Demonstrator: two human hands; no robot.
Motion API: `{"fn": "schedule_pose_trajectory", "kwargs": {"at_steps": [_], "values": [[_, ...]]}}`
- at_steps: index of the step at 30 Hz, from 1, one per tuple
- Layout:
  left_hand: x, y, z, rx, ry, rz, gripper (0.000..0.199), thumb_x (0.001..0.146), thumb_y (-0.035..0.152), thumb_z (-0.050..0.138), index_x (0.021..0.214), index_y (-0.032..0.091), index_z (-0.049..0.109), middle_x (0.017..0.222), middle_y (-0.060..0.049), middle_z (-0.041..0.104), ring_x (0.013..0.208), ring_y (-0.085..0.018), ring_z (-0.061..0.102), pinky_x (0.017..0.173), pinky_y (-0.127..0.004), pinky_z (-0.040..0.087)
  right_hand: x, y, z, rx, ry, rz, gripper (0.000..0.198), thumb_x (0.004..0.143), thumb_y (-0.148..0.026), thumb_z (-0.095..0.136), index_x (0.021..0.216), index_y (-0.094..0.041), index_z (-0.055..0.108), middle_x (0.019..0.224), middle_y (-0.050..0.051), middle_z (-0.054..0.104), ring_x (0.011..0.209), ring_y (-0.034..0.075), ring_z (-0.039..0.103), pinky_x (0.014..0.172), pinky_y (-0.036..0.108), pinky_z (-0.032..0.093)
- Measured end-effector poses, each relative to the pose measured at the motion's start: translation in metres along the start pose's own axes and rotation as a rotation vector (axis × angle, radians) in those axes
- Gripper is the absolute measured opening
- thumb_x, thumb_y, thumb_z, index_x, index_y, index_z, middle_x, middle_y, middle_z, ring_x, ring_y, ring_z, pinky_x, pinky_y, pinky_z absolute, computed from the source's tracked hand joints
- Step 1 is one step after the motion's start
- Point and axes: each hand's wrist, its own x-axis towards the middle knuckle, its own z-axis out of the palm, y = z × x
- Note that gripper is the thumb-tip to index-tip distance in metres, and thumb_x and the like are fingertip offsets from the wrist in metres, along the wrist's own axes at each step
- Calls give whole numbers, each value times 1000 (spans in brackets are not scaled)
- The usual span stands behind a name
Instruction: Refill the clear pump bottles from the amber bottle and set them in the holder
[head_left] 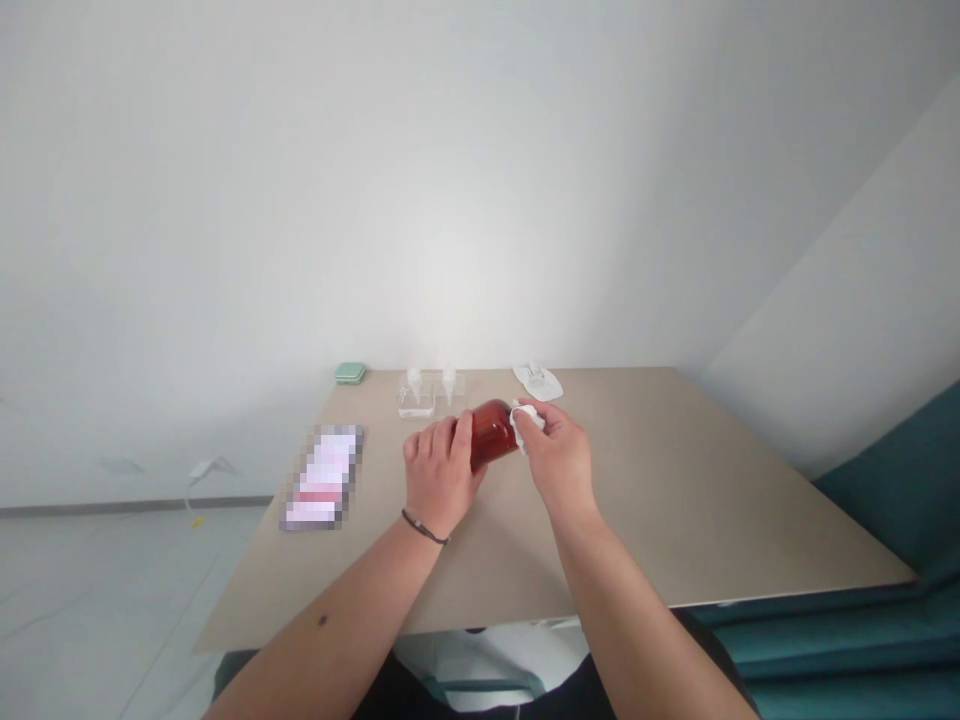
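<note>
The phone (322,478) at the left of the table (660,500) has a pixelated screen, so any writing on it cannot be read; the small green case (349,373) at the far left and the clear containers (416,402) near the far edge are too small for lettering to be made out. The brown bottle (493,432) shows a plain, glossy side. It is held above the middle of the table, lying over on its side, its long axis running left to right, with the right end slightly farther off; which end is the neck cannot be told. The left hand (441,475) wraps around its left part, fingers close together. The right hand (562,455) pinches a white tissue (523,410) between thumb and fingers against the right end. Beyond them lies a crumpled white sheet (541,382).
</note>
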Motion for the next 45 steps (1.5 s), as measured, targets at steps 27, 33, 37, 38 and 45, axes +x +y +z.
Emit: {"fn": "schedule_pose_trajectory", "kwargs": {"at_steps": [27,33,37,38,45], "values": [[-3,-7,11,-370,-3,-73,74,67,36,82,130,17,49,121,-17,66,112,-35,63,96,-49,46,65,15,-21,342,-492,390,22,72,-36,55,86,-21,62,55,-4,49,45,11,42,47,24,36],[-3,-16,19,-811,-144,-327,80,66,35,83,133,19,44,126,-13,64,114,-29,65,100,-46,50,108,86,-57,-106,50,241,32,79,-39,52,103,-20,62,87,9,69,76,22,63,69,34,49],[-2,-19,27,-991,-219,-405,82,66,32,84,134,20,41,126,-12,65,114,-27,66,101,-45,50,120,128,-89,-355,189,192,37,77,-31,58,112,-18,63,109,17,68,103,31,61,93,45,43],[-2,-19,29,-1022,-231,-406,82,65,31,85,134,20,41,126,-13,65,115,-27,66,101,-45,49,120,136,-94,-396,183,185,37,78,-30,59,113,-18,64,110,17,68,104,32,62,95,45,43],[2,-18,31,-1088,-348,-389,79,65,30,85,132,20,42,127,-12,65,116,-27,66,98,-42,52,112,141,-88,-618,201,70,44,79,-28,55,122,-21,64,133,16,61,126,35,53,107,52,35]]}}
